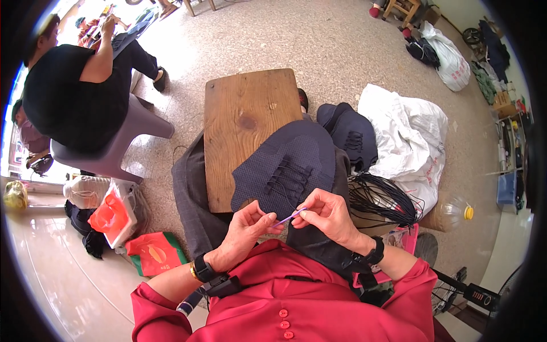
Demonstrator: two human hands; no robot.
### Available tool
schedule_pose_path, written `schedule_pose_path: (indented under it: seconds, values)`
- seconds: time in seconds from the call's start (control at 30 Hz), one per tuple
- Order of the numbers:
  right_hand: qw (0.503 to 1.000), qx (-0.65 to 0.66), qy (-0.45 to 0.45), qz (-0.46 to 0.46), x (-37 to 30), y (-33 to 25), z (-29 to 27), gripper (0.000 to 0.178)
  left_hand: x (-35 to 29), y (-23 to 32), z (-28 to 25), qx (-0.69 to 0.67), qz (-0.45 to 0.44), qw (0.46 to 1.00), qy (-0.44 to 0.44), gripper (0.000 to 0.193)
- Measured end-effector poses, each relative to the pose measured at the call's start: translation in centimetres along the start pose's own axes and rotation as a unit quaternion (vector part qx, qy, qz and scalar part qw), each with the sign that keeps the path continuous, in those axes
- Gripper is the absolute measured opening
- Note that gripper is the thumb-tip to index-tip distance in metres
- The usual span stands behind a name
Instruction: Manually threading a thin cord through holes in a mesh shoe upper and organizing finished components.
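Note:
Over my lap, my left hand (pixel 248 228) and my right hand (pixel 327 216) face each other, fingertips pinched. Between them runs a thin purple stick (pixel 289 217), one end in each pinch; its exact kind is too small to make out. Just beyond lies a dark navy knitted shoe upper (pixel 316 148), flat, with black lace (pixel 288 176) crossing it in several rows. A loose strand of that lace trails toward my fingers. The upper rests partly on a wooden board (pixel 245 102) set across my knees.
More dark uppers (pixel 356 139) lie right of the board, beside a white sack (pixel 404 122) and a bundle of black laces (pixel 384 199). A plastic bottle (pixel 453 214) lies farther right. At left, a person (pixel 74 97) sits on a grey stool (pixel 131 137), near a red-green bag (pixel 156 253).

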State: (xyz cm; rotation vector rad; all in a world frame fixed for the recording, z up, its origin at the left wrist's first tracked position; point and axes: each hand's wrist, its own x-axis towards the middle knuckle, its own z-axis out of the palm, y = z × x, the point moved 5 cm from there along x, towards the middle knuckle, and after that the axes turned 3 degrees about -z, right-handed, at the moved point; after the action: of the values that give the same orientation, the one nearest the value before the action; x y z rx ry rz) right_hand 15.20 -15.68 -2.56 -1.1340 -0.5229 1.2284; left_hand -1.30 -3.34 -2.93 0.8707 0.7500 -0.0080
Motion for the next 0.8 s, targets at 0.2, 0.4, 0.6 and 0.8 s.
schedule_pose_path:
  seconds: [0.2, 0.4, 0.6, 0.8]
  values:
    - [1.0, 0.0, 0.011, 0.005, 0.1, 0.1, 0.3, 0.001, 0.0, 0.6, 0.6, 0.028, -0.01, 1.0, 0.01, 0.015]
    - [0.998, -0.06, 0.022, -0.013, 0.0, 0.3, 0.6, 0.003, 0.4, 0.1, -0.2, 0.051, 0.051, 0.997, 0.014, 0.017]
    - [0.994, -0.101, 0.038, -0.01, 0.0, 0.3, 0.3, 0.013, 0.2, 0.1, -0.4, 0.079, 0.07, 0.994, 0.036, 0.019]
    - [0.995, -0.091, 0.041, -0.01, 0.3, -0.1, 0.3, 0.012, 0.4, 0.0, -0.5, 0.094, 0.081, 0.991, 0.04, 0.019]
